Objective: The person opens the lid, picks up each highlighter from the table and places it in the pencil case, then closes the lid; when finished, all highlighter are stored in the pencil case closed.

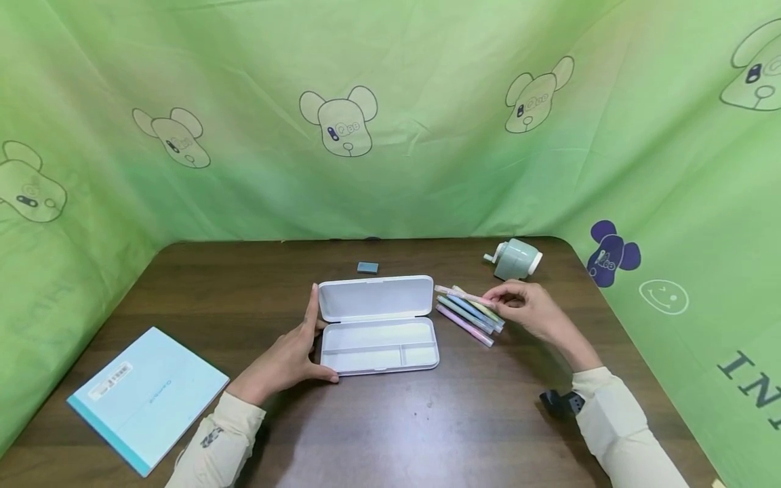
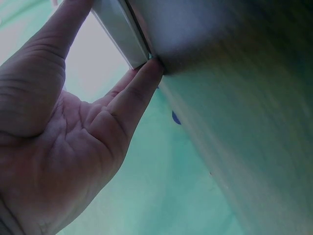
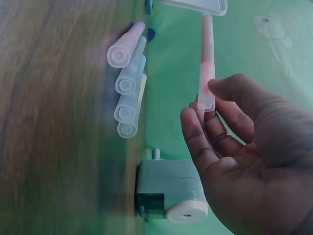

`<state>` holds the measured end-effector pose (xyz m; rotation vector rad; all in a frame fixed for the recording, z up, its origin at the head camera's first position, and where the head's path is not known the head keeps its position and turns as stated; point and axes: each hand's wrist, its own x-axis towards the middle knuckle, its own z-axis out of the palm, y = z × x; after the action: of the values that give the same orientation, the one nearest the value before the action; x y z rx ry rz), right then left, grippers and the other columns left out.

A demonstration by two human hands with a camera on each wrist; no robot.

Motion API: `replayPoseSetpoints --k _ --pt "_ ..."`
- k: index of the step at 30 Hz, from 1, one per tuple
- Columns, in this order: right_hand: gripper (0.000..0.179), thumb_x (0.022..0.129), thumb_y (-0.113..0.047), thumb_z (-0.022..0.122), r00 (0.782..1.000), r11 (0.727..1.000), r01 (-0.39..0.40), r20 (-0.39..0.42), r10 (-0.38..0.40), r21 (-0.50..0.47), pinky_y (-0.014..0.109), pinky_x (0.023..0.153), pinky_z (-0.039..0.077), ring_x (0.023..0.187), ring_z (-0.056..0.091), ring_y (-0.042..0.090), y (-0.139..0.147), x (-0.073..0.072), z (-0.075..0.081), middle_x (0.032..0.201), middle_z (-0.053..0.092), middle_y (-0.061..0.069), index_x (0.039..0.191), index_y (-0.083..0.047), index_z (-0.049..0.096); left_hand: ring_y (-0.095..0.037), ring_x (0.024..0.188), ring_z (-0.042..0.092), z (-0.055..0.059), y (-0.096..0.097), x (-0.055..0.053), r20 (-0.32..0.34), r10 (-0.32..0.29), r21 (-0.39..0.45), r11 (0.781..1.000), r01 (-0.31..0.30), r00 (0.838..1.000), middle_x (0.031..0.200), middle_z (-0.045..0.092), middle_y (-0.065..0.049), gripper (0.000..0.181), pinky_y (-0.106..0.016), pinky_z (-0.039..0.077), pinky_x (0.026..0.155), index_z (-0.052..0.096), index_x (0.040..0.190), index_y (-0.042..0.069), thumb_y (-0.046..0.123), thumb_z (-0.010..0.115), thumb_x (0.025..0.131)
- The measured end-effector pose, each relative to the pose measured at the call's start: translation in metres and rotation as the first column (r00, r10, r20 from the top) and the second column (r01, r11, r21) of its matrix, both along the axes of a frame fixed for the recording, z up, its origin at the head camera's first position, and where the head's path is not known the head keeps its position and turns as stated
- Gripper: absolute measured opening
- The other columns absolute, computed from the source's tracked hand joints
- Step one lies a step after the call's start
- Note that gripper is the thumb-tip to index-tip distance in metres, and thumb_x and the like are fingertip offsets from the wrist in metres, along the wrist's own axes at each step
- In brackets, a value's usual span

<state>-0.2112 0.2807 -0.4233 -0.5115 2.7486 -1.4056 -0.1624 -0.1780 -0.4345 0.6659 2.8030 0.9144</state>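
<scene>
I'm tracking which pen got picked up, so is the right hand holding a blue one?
No, in the right wrist view the right hand pinches a pink pen.

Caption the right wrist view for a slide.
The right hand pinches a pink pen; four others and a sharpener rest on the table.

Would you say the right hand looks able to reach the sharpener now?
Probably yes: nothing visible stands between the right hand and the sharpener, though that hand holds a pink pen.
</scene>
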Motion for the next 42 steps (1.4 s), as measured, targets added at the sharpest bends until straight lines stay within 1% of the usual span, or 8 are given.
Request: replayPoseSetpoints --k 4,10,17,21,27,30,34,42 --pt "0.02 0.097 0.005 0.075 1.0 1.0 -0.018 -0.003 0.018 -0.013 0.02 0.081 0.056 0.092 0.064 0.008 -0.002 0.002 0.001 0.108 0.071 0.017 0.117 0.008 0.077 -0.038 0.123 0.066 0.0 0.0 0.0 0.002 -0.004 0.002 1.0 0.004 1.0 0.134 0.068 -0.023 0.166 -0.059 0.05 0.104 -0.034 0.165 0.011 0.024 0.104 0.074" --pt "0.02 0.097 0.006 0.074 1.0 1.0 -0.022 -0.007 0.022 -0.013 0.02 0.081 0.056 0.092 0.064 0.006 -0.003 0.002 0.004 0.108 0.071 0.016 0.116 0.007 0.078 -0.038 0.121 0.066 0.001 0.001 0.0 0.005 0.002 0.002 1.0 -0.002 1.0 0.133 0.067 -0.023 0.165 -0.059 0.05 0.104 -0.033 0.165 0.011 0.024 0.104 0.074" --pt "0.02 0.097 0.008 0.073 0.999 0.999 -0.047 0.02 0.047 -0.01 0.02 0.082 0.056 0.092 0.065 0.007 -0.008 0.002 0.004 0.108 0.071 0.016 0.116 0.007 0.078 -0.038 0.121 0.066 0.001 0.0 0.0 0.009 0.007 0.001 1.0 -0.007 1.0 0.133 0.067 -0.023 0.165 -0.06 0.049 0.104 -0.033 0.165 0.011 0.024 0.104 0.074" --pt "0.019 0.097 0.008 0.073 0.997 0.997 -0.067 0.022 0.067 -0.03 0.021 0.08 0.057 0.091 0.065 0.007 -0.015 0.003 0.002 0.106 0.072 0.014 0.115 0.007 0.078 -0.038 0.121 0.066 0.001 0.0 0.0 0.008 0.007 -0.001 1.0 -0.007 1.0 0.133 0.067 -0.022 0.166 -0.06 0.049 0.104 -0.033 0.165 0.012 0.025 0.104 0.074" --pt "0.018 0.095 0.009 0.073 0.996 0.994 -0.091 0.003 0.091 -0.06 0.02 0.08 0.056 0.091 0.063 0.006 -0.024 0.004 -0.004 0.105 0.073 0.013 0.113 0.007 0.078 -0.038 0.122 0.065 0.001 -0.001 0.0 0.014 0.01 0.0 1.0 -0.01 1.0 0.134 0.067 -0.023 0.165 -0.06 0.049 0.105 -0.034 0.165 0.013 0.025 0.104 0.075" --pt "0.017 0.095 0.009 0.073 0.995 0.993 -0.098 0.011 0.099 -0.071 0.02 0.078 0.055 0.09 0.062 0.006 -0.026 0.004 -0.006 0.103 0.072 0.013 0.111 0.007 0.079 -0.039 0.122 0.065 0.001 0.0 -0.001 0.013 0.009 -0.002 1.0 -0.009 1.0 0.134 0.067 -0.023 0.165 -0.06 0.049 0.104 -0.033 0.166 0.012 0.025 0.104 0.075" --pt "0.016 0.096 0.009 0.073 0.994 0.992 -0.109 0.012 0.11 -0.06 0.02 0.078 0.054 0.09 0.062 0.007 -0.029 0.004 -0.008 0.102 0.072 0.011 0.111 0.006 0.079 -0.039 0.122 0.066 0.0 0.001 -0.002 0.018 0.013 -0.003 1.0 -0.013 1.0 0.134 0.067 -0.023 0.165 -0.06 0.049 0.104 -0.032 0.166 0.011 0.025 0.104 0.074" --pt "0.015 0.095 0.006 0.075 0.993 0.993 -0.112 -0.029 0.111 -0.023 0.021 0.077 0.053 0.088 0.061 0.008 -0.039 0.005 -0.011 0.098 0.072 0.008 0.106 0.0 0.082 -0.039 0.12 0.066 0.001 0.0 -0.001 0.01 0.012 -0.004 1.0 -0.012 1.0 0.133 0.067 -0.023 0.166 -0.06 0.049 0.103 -0.032 0.166 0.01 0.025 0.105 0.073"
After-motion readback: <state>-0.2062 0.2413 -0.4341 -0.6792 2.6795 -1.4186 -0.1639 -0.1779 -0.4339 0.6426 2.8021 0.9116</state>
